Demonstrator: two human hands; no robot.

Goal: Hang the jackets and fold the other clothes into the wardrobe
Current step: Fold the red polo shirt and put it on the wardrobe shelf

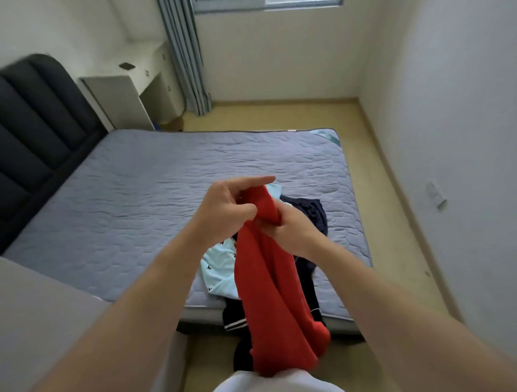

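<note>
A red garment (268, 293) hangs bunched at lower centre of the frame, its top end pinched by the left hand (223, 207) and gripped by the right hand (293, 232). Behind it, a crumpled light-blue garment (221, 268) with small dark prints and a navy garment (310, 212) lie heaped on the mattress (140, 196). A dark white-striped piece (235, 321) droops over its near edge.

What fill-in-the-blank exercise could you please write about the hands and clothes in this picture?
The left hand and right hand both grip a ____ garment.
The light blue cloth lies on the grey quilted ____.
The curtain hangs just left of the ____.
Missing words: red; mattress; window.
</note>
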